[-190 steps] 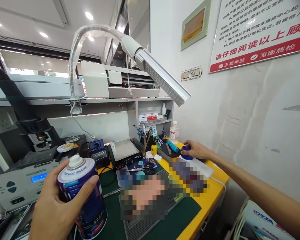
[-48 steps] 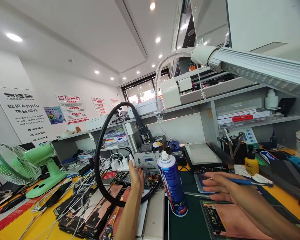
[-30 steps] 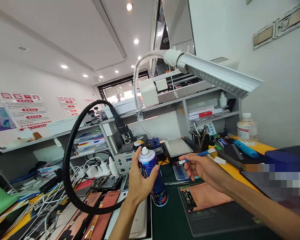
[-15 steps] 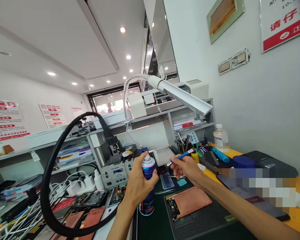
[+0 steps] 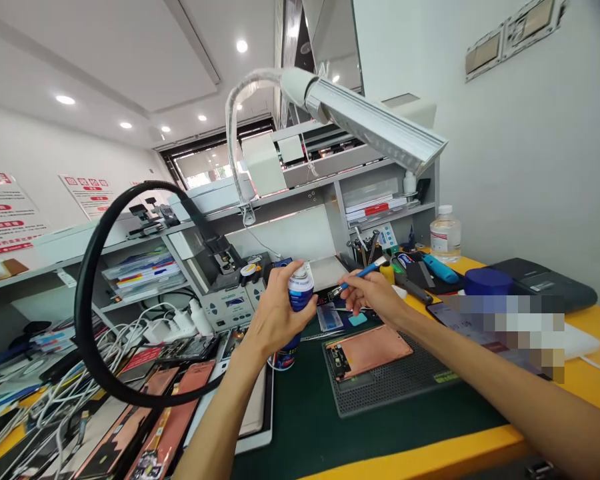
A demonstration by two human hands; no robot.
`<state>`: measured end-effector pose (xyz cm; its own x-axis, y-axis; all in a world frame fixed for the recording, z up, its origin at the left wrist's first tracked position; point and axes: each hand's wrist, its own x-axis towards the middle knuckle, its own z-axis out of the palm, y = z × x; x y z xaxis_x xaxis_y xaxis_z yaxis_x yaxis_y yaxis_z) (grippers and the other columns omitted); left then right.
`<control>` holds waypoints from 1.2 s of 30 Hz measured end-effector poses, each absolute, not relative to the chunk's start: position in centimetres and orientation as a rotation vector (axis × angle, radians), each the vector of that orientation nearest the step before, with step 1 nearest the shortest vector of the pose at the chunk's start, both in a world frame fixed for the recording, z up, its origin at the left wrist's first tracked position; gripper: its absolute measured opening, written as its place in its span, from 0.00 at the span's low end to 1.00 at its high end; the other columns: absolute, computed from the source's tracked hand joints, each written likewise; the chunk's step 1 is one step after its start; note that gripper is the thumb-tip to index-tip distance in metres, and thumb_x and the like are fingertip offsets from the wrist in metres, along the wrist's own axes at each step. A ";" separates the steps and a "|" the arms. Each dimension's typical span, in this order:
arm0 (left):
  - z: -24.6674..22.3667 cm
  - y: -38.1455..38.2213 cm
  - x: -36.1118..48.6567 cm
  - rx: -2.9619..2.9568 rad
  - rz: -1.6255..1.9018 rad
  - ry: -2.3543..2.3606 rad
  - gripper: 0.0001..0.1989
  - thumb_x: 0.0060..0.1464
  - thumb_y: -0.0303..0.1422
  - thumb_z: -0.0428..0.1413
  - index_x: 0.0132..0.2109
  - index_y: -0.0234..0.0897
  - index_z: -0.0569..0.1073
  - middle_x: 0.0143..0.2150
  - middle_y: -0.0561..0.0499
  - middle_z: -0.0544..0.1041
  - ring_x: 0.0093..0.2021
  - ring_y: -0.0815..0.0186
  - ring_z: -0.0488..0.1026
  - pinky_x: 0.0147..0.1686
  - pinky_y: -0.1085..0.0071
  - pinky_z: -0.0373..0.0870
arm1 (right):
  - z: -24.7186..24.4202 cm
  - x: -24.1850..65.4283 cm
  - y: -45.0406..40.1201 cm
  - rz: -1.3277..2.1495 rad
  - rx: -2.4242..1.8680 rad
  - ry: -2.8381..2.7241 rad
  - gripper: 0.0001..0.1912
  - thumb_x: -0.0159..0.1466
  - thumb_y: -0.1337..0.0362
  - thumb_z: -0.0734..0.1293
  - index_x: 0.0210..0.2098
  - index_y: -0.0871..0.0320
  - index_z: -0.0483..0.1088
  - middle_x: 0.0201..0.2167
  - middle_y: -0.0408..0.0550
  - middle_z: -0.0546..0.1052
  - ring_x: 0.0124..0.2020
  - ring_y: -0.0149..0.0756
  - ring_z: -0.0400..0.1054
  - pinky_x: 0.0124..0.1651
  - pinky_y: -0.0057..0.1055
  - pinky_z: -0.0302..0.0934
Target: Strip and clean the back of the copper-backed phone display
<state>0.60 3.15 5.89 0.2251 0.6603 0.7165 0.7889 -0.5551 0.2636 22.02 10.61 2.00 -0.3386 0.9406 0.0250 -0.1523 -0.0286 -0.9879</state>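
Observation:
My left hand [image 5: 283,310] is wrapped round a blue spray can [image 5: 301,285] with a white top, its index finger on the nozzle. The can tilts slightly over the green mat. In my right hand [image 5: 373,292] a slim blue-handled brush [image 5: 365,269] is pinched between thumb and fingers, with its metal-collared tip pointing left towards the can. Tip and can look apart. Below my right hand, a copper-coloured phone screen panel [image 5: 375,352] with a small circuit at its left end lies on a dark perforated pad [image 5: 390,390].
A desk lamp [image 5: 375,123] hangs over the bench, and a thick black flexible arm [image 5: 87,293] loops at left. Several phone parts [image 5: 150,427] and white cables [image 5: 75,380] crowd the left. A clear bottle [image 5: 445,235] and blue round lid [image 5: 487,281] stand at right.
The view has dipped, bringing more of the bench and its yellow front edge into sight. Both hands keep their holds on the spray can and the brush.

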 end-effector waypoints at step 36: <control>8.0 1.1 2.2 -2.524 -0.656 -1.559 0.31 0.60 0.37 0.57 0.67 0.47 0.54 0.54 0.46 0.67 0.43 0.55 0.74 0.40 0.59 0.72 | 5.5 21.9 8.4 1.299 -0.533 -1.403 0.15 0.73 0.57 0.66 0.36 0.62 0.71 0.26 0.39 0.75 0.20 0.25 0.69 0.19 0.21 0.64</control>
<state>2.19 1.14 7.96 0.3816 0.8281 0.4106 0.8725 -0.4694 0.1357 21.93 8.39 5.54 -0.3007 0.8656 0.4005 -0.3329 0.2983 -0.8945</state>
